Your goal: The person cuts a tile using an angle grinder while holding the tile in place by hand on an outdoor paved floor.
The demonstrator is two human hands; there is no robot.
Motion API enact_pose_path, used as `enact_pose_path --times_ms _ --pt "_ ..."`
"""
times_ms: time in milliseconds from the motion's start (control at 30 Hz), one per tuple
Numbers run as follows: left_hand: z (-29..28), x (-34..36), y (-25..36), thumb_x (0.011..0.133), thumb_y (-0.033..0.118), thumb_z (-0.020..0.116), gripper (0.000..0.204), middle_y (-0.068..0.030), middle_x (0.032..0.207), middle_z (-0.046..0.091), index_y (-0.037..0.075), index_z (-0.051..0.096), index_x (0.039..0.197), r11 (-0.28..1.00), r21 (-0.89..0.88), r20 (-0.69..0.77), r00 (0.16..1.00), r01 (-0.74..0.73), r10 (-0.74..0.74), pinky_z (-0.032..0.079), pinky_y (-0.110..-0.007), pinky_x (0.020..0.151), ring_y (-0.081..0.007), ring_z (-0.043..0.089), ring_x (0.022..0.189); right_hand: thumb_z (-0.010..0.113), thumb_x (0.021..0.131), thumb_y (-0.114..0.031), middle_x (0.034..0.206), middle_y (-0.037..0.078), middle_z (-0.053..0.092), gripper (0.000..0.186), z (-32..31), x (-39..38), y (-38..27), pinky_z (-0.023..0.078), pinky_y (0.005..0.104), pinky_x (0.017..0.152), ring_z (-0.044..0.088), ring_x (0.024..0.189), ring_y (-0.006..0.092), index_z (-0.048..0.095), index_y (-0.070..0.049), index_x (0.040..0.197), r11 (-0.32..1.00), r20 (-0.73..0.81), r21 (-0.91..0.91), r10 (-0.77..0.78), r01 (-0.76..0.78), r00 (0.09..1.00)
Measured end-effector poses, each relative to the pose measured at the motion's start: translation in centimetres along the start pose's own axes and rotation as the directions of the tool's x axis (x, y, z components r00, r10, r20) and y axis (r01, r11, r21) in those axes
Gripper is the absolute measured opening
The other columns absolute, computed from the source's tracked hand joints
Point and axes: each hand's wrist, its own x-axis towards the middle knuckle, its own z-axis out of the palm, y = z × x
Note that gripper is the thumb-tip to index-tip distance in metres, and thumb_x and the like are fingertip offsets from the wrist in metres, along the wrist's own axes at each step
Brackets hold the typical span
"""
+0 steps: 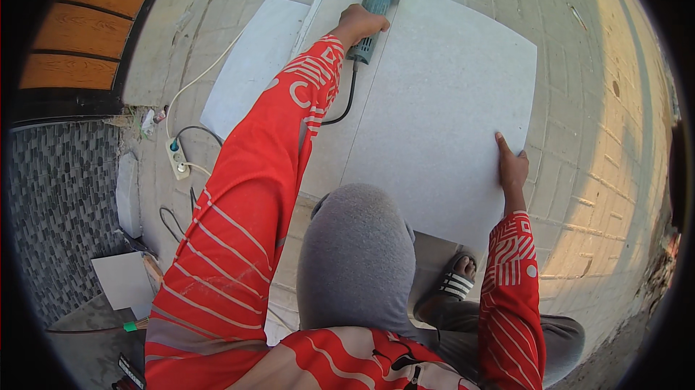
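My left hand (360, 23) is wrapped round the teal body of an angle grinder (379, 0), near the far edge of a large pale tile (441, 100). The grinder's head points away from me, beside a thin dark line that runs lengthwise down the tile; its disc is too small to make out clearly. A black cord (350, 97) trails from its near end and passes behind my left sleeve. At the tile's right edge rests my right hand (512, 167), its fingers stretched along the surface and holding nothing.
Another white tile piece (253, 57) lies left of the large one. A white power strip (177, 159) with plugged cords sits on the paving at left. A tile offcut (124, 280) leans near the mosaic wall (58, 202). My knee (358, 260) stands at the tile's near edge.
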Motion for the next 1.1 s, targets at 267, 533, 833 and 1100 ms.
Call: enact_pose_path --times_ms 267,533,833,1100 --pt "0.1 -0.7 0.1 0.062 0.032 0.084 0.063 -0.0229 0.11 0.072 -0.011 0.071 0.107 1.0 -0.012 0.019 1.0 0.002 -0.001 0.058 -0.04 0.081 -0.0312 0.073 0.096 0.077 0.066 -0.079 0.136 0.033 0.06 0.124 -0.6 0.1 -0.1 0.043 0.0435 0.112 0.058 0.131 0.042 0.051 0.019 0.138 1.0 0.057 -0.015 0.008 -0.007 0.998" --pt "0.1 -0.6 -0.6 0.063 0.03 0.084 0.065 -0.0227 0.11 0.071 -0.012 0.07 0.11 1.0 0.001 0.008 1.0 0.019 -0.019 0.058 -0.041 0.08 -0.0312 0.072 0.096 0.077 0.065 -0.079 0.139 0.032 0.059 0.127 -0.7 -0.7 -0.9 0.043 0.0432 0.113 0.056 0.133 0.0408 0.048 0.019 0.14 0.999 0.068 -0.017 0.03 -0.029 0.997" --pt "0.1 -1.8 -0.2 0.063 0.03 0.083 0.064 -0.0229 0.112 0.071 -0.011 0.069 0.11 1.0 -0.007 0.023 1.0 0.015 -0.015 0.059 -0.041 0.08 -0.0318 0.073 0.097 0.077 0.065 -0.08 0.137 0.03 0.061 0.125 -0.6 0.1 -0.3 0.044 0.0433 0.112 0.059 0.131 0.04 0.051 0.017 0.14 0.999 0.049 -0.027 0.032 -0.031 0.998" --pt "0.1 -1.8 -0.8 0.062 0.032 0.084 0.061 -0.0235 0.107 0.074 -0.01 0.072 0.104 0.999 0.018 -0.032 0.999 0.03 -0.029 0.059 -0.038 0.083 -0.0315 0.074 0.095 0.076 0.065 -0.081 0.135 0.028 0.063 0.123 -0.7 -0.5 -0.9 0.045 0.0437 0.11 0.06 0.129 0.039 0.053 0.014 0.139 0.999 0.08 -0.025 0.033 -0.031 0.996"
